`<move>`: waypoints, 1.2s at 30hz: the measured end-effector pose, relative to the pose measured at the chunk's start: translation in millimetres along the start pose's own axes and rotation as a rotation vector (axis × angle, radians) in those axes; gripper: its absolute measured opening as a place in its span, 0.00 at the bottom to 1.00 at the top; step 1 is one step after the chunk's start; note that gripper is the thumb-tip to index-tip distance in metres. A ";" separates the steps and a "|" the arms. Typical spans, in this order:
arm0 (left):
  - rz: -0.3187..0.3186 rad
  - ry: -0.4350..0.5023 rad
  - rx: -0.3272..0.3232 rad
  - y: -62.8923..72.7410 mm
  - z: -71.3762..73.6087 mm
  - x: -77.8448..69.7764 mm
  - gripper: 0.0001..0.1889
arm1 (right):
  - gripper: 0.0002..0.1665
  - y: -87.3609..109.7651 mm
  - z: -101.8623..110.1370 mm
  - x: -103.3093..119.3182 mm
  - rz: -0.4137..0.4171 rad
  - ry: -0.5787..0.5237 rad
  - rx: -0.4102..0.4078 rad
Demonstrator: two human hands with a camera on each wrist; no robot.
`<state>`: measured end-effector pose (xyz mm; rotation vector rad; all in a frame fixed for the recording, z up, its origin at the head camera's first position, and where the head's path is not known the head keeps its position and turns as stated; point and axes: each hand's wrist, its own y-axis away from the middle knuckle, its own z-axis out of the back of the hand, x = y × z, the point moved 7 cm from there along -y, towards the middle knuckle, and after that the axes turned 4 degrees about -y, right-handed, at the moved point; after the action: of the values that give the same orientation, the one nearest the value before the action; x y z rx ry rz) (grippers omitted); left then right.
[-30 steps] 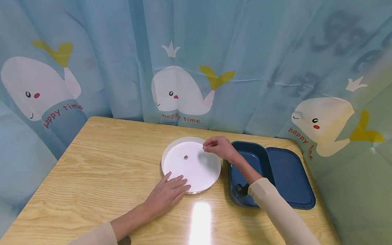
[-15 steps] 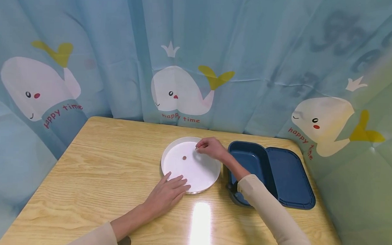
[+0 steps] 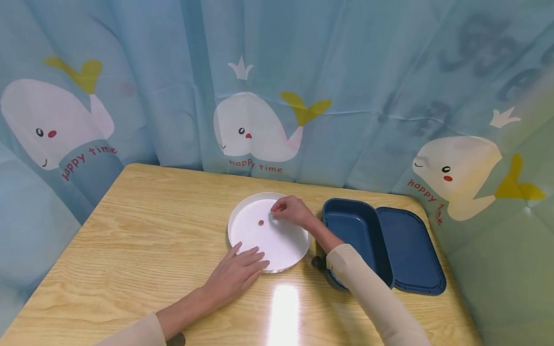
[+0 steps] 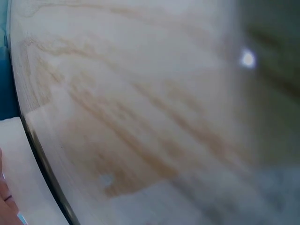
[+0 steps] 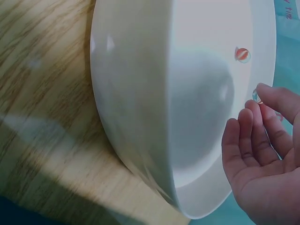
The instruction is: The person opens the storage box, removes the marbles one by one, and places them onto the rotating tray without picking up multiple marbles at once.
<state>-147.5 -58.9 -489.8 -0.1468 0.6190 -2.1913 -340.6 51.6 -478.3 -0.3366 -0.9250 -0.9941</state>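
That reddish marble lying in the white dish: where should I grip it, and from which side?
Probably best from above, pinching the reddish marble at opposite sides of its middle: it looks small and round, and lies on the open floor of the white dish, in from the edge all round.

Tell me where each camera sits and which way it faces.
Head: worn on the head, facing forward and down at the table, white dish and curtain; the left hand, right hand and forearms show.
Left wrist: worn there, facing across the table; only some fingers show, whose is unclear.
Right wrist: worn there, facing the white dish; the right hand shows.
Shared: head and right wrist both show the white dish, right hand and a reddish marble.
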 end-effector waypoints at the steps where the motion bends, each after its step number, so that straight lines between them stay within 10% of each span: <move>1: 0.000 0.001 0.002 0.0 -0.1 0.0 0.14 | 0.06 -0.8 -0.8 -0.8 0.003 0.008 -0.001; 36: 0.010 0.004 0.016 -0.7 -0.5 0.9 0.14 | 0.03 -6.0 -19.4 -2.1 -0.010 0.203 0.017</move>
<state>-148.8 -59.0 -490.0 -0.1310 0.6028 -2.1863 -336.2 37.4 -492.3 -0.2124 -0.7505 -1.0093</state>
